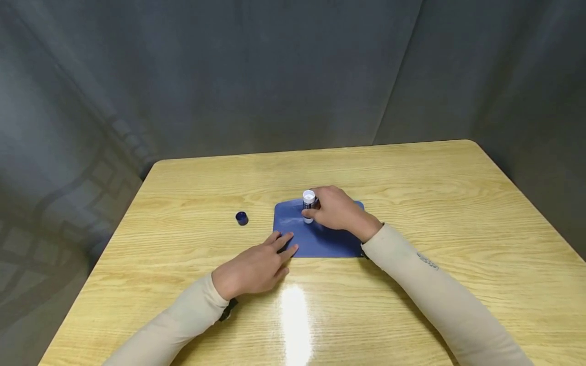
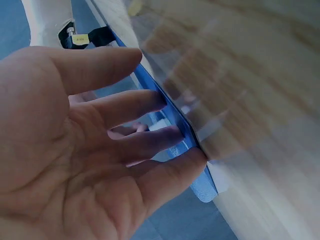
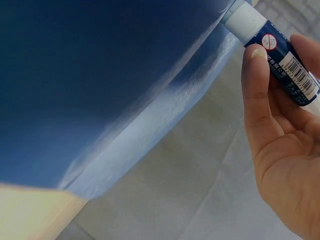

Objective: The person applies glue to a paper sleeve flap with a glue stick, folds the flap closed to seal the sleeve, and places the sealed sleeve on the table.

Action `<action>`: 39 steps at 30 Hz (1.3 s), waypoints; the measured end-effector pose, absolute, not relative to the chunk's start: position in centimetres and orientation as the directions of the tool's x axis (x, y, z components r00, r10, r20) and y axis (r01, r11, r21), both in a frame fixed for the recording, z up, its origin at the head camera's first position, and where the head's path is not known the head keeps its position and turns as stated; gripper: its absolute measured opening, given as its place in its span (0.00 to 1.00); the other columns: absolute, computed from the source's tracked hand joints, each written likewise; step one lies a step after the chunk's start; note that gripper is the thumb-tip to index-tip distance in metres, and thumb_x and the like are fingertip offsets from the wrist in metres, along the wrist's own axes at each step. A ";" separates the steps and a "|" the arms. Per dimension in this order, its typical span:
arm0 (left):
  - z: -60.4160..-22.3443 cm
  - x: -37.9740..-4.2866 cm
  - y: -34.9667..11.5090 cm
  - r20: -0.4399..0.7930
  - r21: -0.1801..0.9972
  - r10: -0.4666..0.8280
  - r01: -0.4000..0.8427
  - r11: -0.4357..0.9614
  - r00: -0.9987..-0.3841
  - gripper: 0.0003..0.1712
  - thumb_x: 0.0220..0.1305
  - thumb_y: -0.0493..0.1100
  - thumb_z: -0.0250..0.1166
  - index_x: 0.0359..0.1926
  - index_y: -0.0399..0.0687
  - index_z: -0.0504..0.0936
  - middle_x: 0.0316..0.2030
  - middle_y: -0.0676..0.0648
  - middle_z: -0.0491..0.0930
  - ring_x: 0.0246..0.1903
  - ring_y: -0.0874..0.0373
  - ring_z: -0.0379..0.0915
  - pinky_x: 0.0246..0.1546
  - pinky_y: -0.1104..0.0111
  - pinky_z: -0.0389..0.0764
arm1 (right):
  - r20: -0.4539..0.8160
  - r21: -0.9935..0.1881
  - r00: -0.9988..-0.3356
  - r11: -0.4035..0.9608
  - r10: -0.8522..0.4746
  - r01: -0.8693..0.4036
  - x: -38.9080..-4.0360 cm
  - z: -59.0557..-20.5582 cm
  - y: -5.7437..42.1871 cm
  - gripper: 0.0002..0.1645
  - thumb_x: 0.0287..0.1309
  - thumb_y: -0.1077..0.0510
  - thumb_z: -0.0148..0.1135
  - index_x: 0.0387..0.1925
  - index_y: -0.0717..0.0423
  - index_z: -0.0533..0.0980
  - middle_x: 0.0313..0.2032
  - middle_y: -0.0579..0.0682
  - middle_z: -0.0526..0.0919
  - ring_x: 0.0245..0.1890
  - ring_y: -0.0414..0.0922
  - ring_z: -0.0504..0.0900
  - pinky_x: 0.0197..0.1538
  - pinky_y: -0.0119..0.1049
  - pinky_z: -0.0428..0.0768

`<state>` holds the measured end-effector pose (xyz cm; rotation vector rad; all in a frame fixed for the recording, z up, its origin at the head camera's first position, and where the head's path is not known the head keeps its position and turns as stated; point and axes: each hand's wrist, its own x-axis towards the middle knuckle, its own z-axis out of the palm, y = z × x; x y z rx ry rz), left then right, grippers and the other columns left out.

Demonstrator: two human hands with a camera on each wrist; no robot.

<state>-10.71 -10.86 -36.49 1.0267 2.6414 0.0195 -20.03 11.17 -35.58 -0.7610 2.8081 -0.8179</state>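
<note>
1. Head view: a small, round, dark-blue cap (image 1: pixel 241 218) lay on the yellow wood-grain table (image 1: pixel 458 203).
2. The left hand (image 1: pixel 256 267), fingers spread, touched the edge of a flat, smooth blue envelope (image 1: pixel 320 246).
3. A white cylindrical tube with a dark-blue printed label (image 1: pixel 309 202) stood over the envelope's flap, pinched by the right hand (image 1: pixel 340 209).

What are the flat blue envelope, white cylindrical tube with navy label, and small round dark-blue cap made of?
Flat blue envelope: probably paper, mostly matte; thin edge, sheen near one side.
White cylindrical tube with navy label: likely plastic, satin; smooth, even white end.
Small round dark-blue cap: probably plastic, from its even colour; finish too small to judge.
</note>
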 end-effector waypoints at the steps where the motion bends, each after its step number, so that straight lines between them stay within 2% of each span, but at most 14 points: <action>1: -36.5 -10.8 -10.9 -0.277 0.126 0.662 0.656 0.744 -0.697 0.30 0.77 0.49 0.51 0.75 0.46 0.62 0.77 0.39 0.52 0.76 0.37 0.49 0.73 0.53 0.62 | 0.028 -0.530 -0.868 0.729 -0.496 -0.434 -20.0 -35.6 11.4 0.10 0.63 0.50 0.66 0.32 0.50 0.77 0.23 0.47 0.79 0.21 0.41 0.75 0.28 0.35 0.72; 19: -36.3 -10.7 -10.6 -0.287 0.136 0.660 0.652 0.746 -0.694 0.29 0.78 0.48 0.50 0.75 0.46 0.61 0.77 0.39 0.51 0.75 0.36 0.48 0.72 0.51 0.63 | 0.046 -0.518 -0.891 0.752 -0.451 -0.407 -19.1 -35.6 16.7 0.11 0.61 0.52 0.68 0.28 0.49 0.76 0.22 0.45 0.79 0.20 0.40 0.74 0.29 0.36 0.72; 31: -36.2 -10.8 -10.7 -0.293 0.135 0.663 0.657 0.742 -0.689 0.29 0.78 0.48 0.49 0.75 0.46 0.61 0.78 0.39 0.51 0.76 0.37 0.47 0.73 0.53 0.61 | 0.034 -0.505 -0.920 0.788 -0.391 -0.353 -18.7 -35.6 20.6 0.06 0.61 0.52 0.67 0.33 0.49 0.80 0.24 0.45 0.80 0.24 0.41 0.73 0.30 0.36 0.71; 39: -36.3 -11.0 -10.8 -0.284 0.134 0.673 0.667 0.733 -0.683 0.29 0.78 0.48 0.49 0.75 0.46 0.62 0.77 0.38 0.52 0.76 0.37 0.48 0.73 0.53 0.61 | 0.025 -0.493 -0.931 0.805 -0.365 -0.329 -18.4 -35.5 22.3 0.05 0.63 0.53 0.66 0.32 0.48 0.80 0.24 0.45 0.80 0.24 0.42 0.73 0.31 0.36 0.71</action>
